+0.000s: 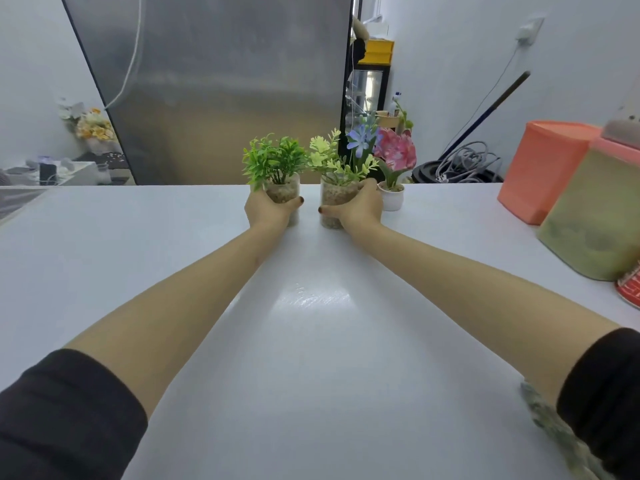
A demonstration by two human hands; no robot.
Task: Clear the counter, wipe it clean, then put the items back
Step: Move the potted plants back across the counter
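Two small artificial plants in clear pebble-filled cups stand near the far edge of the white counter. My left hand grips the cup of the dark green plant. My right hand grips the cup of the pale yellow-green plant, which also carries a blue flower. Both cups rest on the counter. Just right of them a pink flower in a small white pot stands untouched. A grey mottled cloth lies at the near right edge, partly under my right sleeve.
An orange lidded container and a green one with a pink lid stand at the right. A red-patterned item peeks in at the right edge. Behind the counter are a steel fridge, cables and a mop handle.
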